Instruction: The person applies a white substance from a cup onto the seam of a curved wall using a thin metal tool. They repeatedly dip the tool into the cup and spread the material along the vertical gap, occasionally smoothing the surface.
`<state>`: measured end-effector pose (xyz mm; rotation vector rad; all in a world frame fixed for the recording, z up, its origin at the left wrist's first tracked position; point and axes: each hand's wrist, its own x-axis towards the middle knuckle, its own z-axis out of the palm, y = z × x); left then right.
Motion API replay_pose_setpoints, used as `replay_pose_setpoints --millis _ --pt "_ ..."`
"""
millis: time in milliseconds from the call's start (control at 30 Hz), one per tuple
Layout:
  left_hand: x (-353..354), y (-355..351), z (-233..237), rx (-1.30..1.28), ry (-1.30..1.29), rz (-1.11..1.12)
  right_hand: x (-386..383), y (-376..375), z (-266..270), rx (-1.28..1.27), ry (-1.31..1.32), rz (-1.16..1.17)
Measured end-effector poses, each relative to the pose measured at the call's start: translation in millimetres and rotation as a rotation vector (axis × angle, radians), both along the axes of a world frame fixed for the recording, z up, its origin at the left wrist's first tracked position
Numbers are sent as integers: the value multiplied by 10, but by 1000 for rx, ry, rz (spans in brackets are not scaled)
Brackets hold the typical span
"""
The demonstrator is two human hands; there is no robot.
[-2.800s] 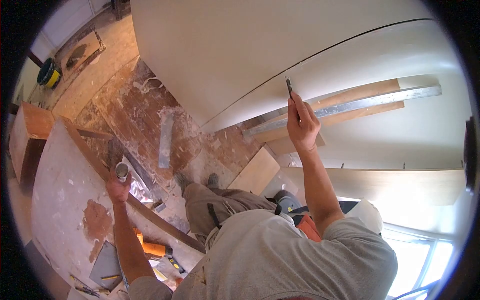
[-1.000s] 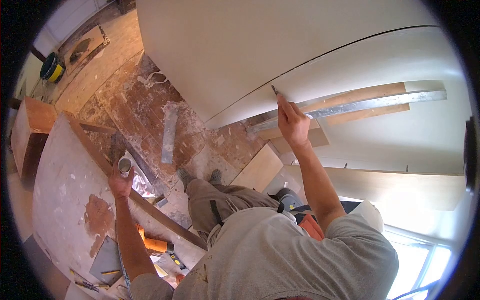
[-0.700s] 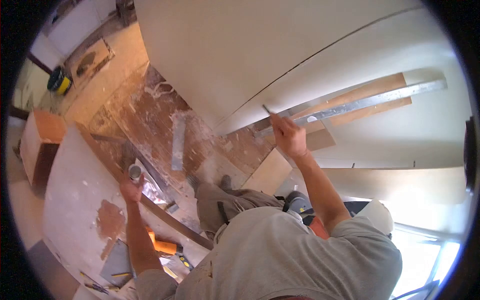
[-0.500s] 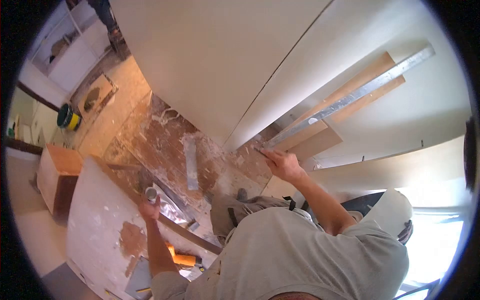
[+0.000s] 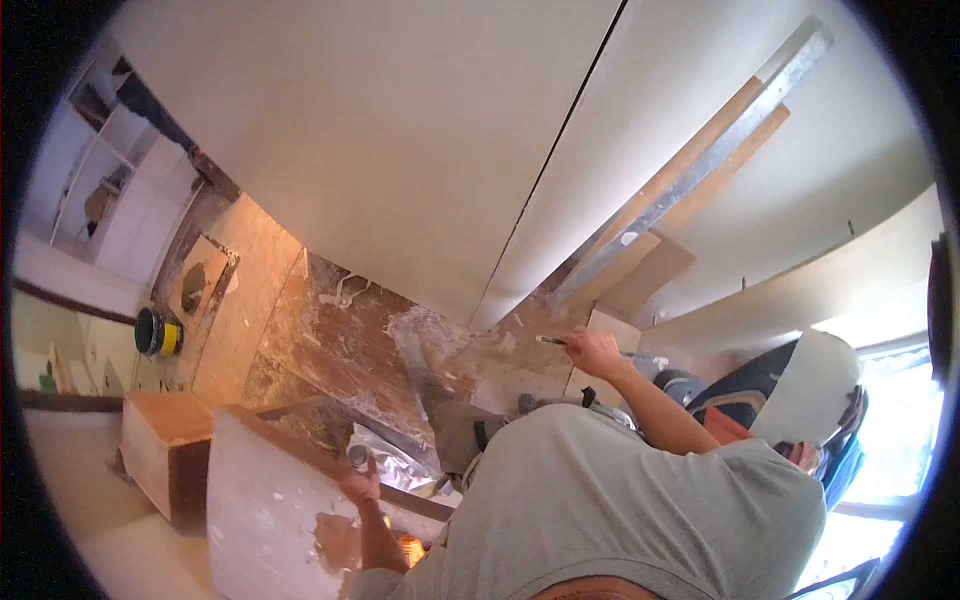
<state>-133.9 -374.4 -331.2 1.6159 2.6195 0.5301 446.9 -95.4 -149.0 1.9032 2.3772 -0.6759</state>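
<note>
My left hand is closed round a small pale cup, held over the edge of a whitish board with a bare brown patch. Crumpled silver foil lies just beyond the cup. My right hand grips a slim paintbrush near its middle. The brush's dark handle pokes out to the left, and its pale end points right. Ahead of this hand stand large pale panels with a dark vertical seam between them.
A long metal straightedge leans at the right with wooden boards. A wooden box and a black-and-yellow bucket stand at the left. Debris litters the wooden floor. Another person's leg shows at upper left.
My view has shifted, so the scene sits differently in the frame. My right hand has turned, and more of the paintbrush shows. The cup is still in my left hand.
</note>
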Motion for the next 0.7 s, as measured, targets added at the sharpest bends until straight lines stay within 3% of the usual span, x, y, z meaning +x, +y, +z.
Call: replay_pose_setpoints --millis 67,100,133,167,200,300,467,600,700 --pt "9 -17 16 -134 -113 52 -173 152 -157 -37 -57 -3" --pt "33 4 60 -44 35 -29 -260 229 -208 -39 -40 -42" --pt "-155 -106 -331 -242 -161 79 -336 282 -249 -69 -76 -49" --pt "-166 -101 -452 88 -373 15 -419 270 -294 -109 -112 -62" --pt "-337 -40 -519 -66 -420 -23 -495 269 -314 -126 -99 -109" --pt "-221 540 28 -117 -474 91 -630 287 -296 -187 -122 -224" --pt "-255 1935 426 -66 -359 -248 -778 149 -202 -73 -3 -395" --pt "34 3095 1172 -192 -655 -511 -889 -40 -94 7 104 -587" --pt "256 3580 1080 -136 -792 -692 -984 -66 233 -32 223 -731"
